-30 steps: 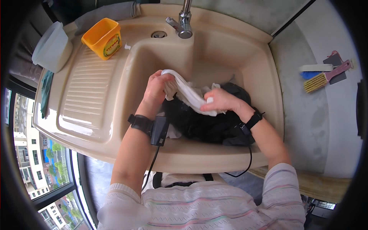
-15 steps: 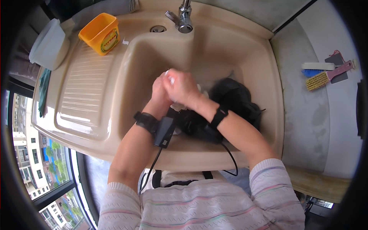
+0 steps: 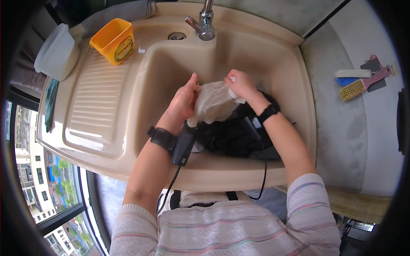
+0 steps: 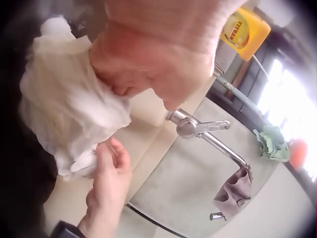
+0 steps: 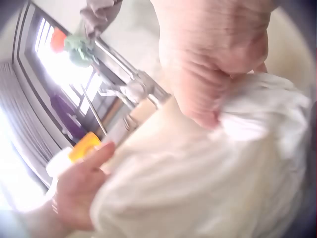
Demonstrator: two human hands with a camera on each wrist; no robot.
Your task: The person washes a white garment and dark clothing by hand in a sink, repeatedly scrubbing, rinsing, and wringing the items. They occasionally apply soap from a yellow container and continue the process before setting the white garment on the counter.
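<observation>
Parted now from their clasp, both hands stretch the cloth [image 3: 212, 104] open just below the tap [image 3: 204, 25], over dark laundry [image 3: 232, 136] in the sink [image 3: 239, 170]. The left hand [image 3: 184, 100] grips one side and the right hand [image 3: 240, 83] pinches the top edge with curled fingers, likely to spread it. Only the left wrist view shows a grey rag [image 4: 233, 191] hanging behind the tap.

The white cloth [image 3: 213, 102] is a limp, creased, off-white piece of fabric, gathered into a loose bunch just above the middle of the head view. It is held up and spread between the left hand [image 3: 184, 100], which holds its left edge, and the right hand [image 3: 240, 83], which pinches its upper right corner. Its lower end hangs onto the black clothing [image 3: 230, 136] in the sink [image 3: 166, 64].
</observation>
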